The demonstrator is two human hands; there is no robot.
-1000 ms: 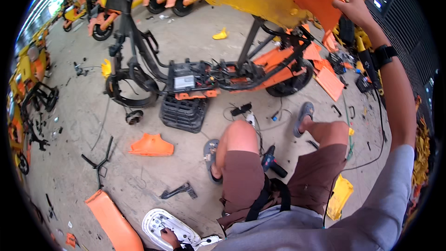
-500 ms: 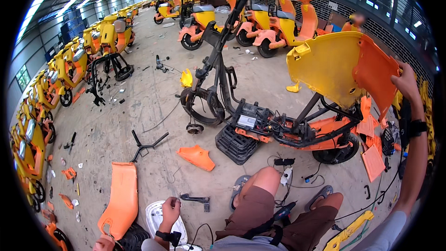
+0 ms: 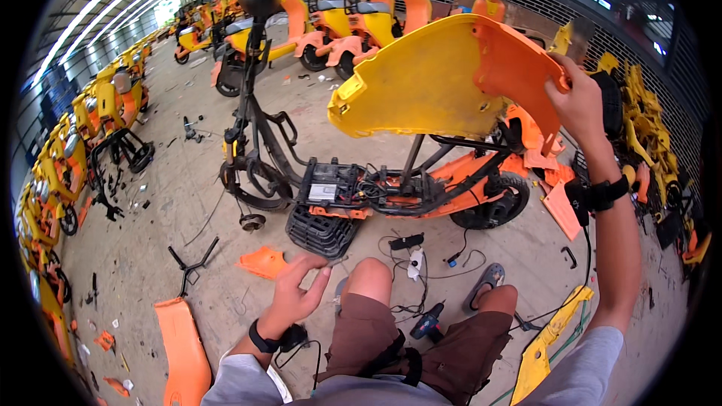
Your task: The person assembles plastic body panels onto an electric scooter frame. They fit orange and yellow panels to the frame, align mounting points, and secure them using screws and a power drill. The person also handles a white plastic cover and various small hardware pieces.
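Raised higher than half a second ago, large curved yellow-and-orange plastic body panel [image 3: 444, 79] is gripped at its orange edge by right hand [image 3: 579, 101], above stripped scooter frame [image 3: 391, 188] (wiring exposed), left hand [image 3: 293, 297] spread empty, lifted off the floor near small orange shard [image 3: 263, 262].

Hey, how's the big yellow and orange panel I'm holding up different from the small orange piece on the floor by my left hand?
The yellow and orange panel is large, while the small orange piece is a little fragment. The panel is held up in the air by the right hand; the piece lies flat on the concrete, just beside the open left hand, which holds nothing. The panel is two-coloured, the piece orange only. Both look like plastic scooter bodywork.
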